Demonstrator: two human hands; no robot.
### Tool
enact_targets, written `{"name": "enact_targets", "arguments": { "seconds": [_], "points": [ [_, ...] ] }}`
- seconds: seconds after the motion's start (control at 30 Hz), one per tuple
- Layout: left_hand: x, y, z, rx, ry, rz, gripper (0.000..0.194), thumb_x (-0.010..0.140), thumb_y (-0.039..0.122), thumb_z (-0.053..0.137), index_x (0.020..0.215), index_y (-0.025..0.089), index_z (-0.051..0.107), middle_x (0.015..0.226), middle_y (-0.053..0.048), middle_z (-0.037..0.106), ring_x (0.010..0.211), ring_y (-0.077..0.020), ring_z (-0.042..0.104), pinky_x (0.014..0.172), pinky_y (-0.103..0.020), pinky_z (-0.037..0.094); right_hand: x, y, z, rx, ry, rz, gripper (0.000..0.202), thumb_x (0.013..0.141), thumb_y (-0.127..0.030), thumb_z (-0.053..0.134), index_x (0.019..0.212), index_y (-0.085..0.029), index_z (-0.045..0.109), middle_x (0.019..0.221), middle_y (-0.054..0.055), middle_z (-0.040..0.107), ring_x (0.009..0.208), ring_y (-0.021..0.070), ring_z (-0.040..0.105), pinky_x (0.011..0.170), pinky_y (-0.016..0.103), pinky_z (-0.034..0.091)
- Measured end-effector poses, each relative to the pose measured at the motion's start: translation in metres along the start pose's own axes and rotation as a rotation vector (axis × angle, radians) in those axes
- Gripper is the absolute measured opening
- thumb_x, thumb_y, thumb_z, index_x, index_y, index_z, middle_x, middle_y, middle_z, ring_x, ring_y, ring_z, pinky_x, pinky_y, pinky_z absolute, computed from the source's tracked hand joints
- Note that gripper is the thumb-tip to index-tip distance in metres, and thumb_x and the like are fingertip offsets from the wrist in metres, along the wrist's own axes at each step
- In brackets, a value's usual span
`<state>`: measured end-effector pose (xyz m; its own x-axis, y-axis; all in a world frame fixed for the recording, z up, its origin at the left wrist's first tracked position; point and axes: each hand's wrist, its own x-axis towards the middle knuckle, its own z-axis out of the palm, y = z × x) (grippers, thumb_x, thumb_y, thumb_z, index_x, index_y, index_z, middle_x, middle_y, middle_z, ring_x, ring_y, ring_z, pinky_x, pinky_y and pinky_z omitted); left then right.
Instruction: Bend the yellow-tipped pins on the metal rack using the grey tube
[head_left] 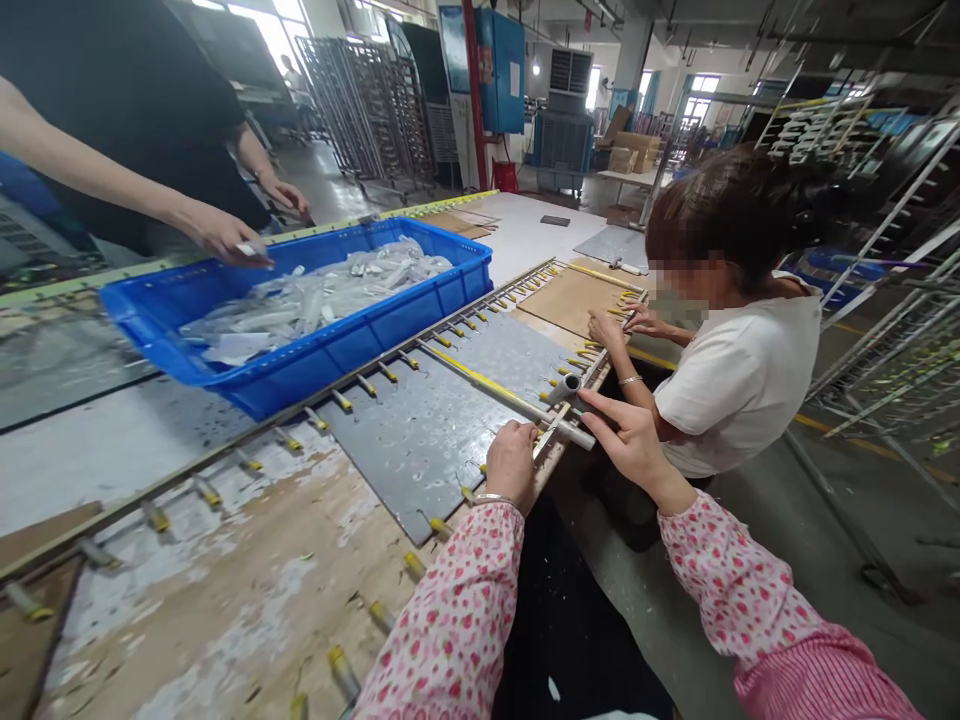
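My left hand (513,462) is closed, its curled fingers at a flat pale strip (552,428) on the near side of a long metal hanging rack. My right hand (628,440) reaches in from the other side; thumb and index finger come together by the strip's far end, and what is between them is too small to make out. Under the strip passes a metal tube (517,404), partly yellow, its end jutting past the rack's side. A short open-ended tube (568,386) sits just beyond. Yellow-tipped pegs with wire hooks (343,401) line the rack.
A blue crate (375,325) holds many clear plastic pieces; a standing co-worker's hand (225,238) is over it. At right a seated co-worker (739,370) works on the same rack. Grey sheet (420,440) and brown board (574,298) lie on the table. Metal racks (900,330) stand beyond.
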<state>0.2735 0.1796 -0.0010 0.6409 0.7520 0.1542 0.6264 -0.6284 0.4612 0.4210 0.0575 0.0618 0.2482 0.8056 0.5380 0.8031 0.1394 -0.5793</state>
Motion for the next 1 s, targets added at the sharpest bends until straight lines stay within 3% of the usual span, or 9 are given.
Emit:
{"name": "enact_targets", "arguments": {
  "seconds": [0.17, 0.23, 0.47, 0.6, 0.73, 0.9, 1.0],
  "points": [
    [0.0, -0.002, 0.001, -0.028, 0.027, 0.006, 0.028, 0.098, 0.023, 0.042, 0.101, 0.018, 0.069, 0.094, -0.009, 0.062, 0.093, -0.0217, 0.057, 0.08, -0.029, 0.042, -0.005, 0.01, 0.011, -0.277, -0.279, 0.107, 0.038, 0.094, -0.031, 0.058, 0.132, -0.03, 0.061, 0.107, 0.004, 0.075, 0.089, 0.0243, 0.073, 0.079, 0.032, 0.057],
    [-0.002, -0.003, 0.001, -0.067, 0.059, 0.034, 0.027, 0.099, 0.024, 0.043, 0.105, 0.019, 0.068, 0.094, -0.008, 0.062, 0.093, -0.0213, 0.057, 0.08, -0.029, 0.043, -0.006, 0.012, 0.015, -0.348, -0.316, 0.11, 0.039, 0.095, -0.031, 0.058, 0.135, -0.031, 0.059, 0.105, 0.003, 0.076, 0.089, 0.0239, 0.073, 0.078, 0.03, 0.056],
    [-0.005, -0.003, 0.0, -0.127, 0.12, 0.145, 0.024, 0.098, 0.026, 0.046, 0.103, 0.023, 0.069, 0.091, -0.005, 0.061, 0.089, -0.0193, 0.057, 0.075, -0.027, 0.042, -0.008, 0.018, 0.013, -0.191, -0.267, 0.193, 0.037, 0.093, -0.032, 0.059, 0.13, -0.033, 0.062, 0.112, 0.0, 0.073, 0.091, 0.022, 0.073, 0.08, 0.029, 0.057],
    [-0.005, -0.002, 0.001, -0.09, 0.123, 0.128, 0.026, 0.099, 0.027, 0.044, 0.101, 0.024, 0.07, 0.091, -0.005, 0.06, 0.09, -0.0198, 0.056, 0.074, -0.028, 0.042, -0.007, 0.018, 0.005, 0.048, -0.092, 0.199, 0.034, 0.092, -0.033, 0.059, 0.125, -0.026, 0.067, 0.116, 0.002, 0.071, 0.097, 0.0236, 0.072, 0.088, 0.033, 0.057],
    [-0.004, -0.003, 0.002, -0.027, 0.123, 0.107, 0.024, 0.099, 0.028, 0.046, 0.1, 0.025, 0.07, 0.09, -0.005, 0.06, 0.092, -0.0218, 0.054, 0.071, -0.028, 0.041, -0.005, 0.013, -0.001, 0.138, 0.052, 0.06, 0.036, 0.093, -0.034, 0.058, 0.126, -0.023, 0.066, 0.125, 0.004, 0.067, 0.114, 0.0251, 0.065, 0.1, 0.035, 0.052],
    [-0.005, -0.003, 0.003, 0.025, 0.159, 0.109, 0.021, 0.097, 0.026, 0.049, 0.1, 0.024, 0.069, 0.09, -0.006, 0.061, 0.093, -0.0241, 0.053, 0.069, -0.03, 0.04, -0.006, 0.01, 0.006, -0.095, -0.193, 0.066, 0.035, 0.092, -0.028, 0.06, 0.127, -0.029, 0.065, 0.113, 0.002, 0.073, 0.097, 0.0235, 0.072, 0.086, 0.033, 0.057],
    [-0.006, -0.003, 0.002, 0.019, 0.184, 0.11, 0.021, 0.097, 0.023, 0.048, 0.102, 0.023, 0.068, 0.089, -0.007, 0.062, 0.092, -0.0242, 0.053, 0.071, -0.03, 0.041, -0.006, 0.006, 0.008, -0.128, -0.211, 0.049, 0.034, 0.093, -0.028, 0.06, 0.127, -0.03, 0.065, 0.114, 0.001, 0.073, 0.097, 0.0224, 0.071, 0.086, 0.032, 0.056]
  ]
}}
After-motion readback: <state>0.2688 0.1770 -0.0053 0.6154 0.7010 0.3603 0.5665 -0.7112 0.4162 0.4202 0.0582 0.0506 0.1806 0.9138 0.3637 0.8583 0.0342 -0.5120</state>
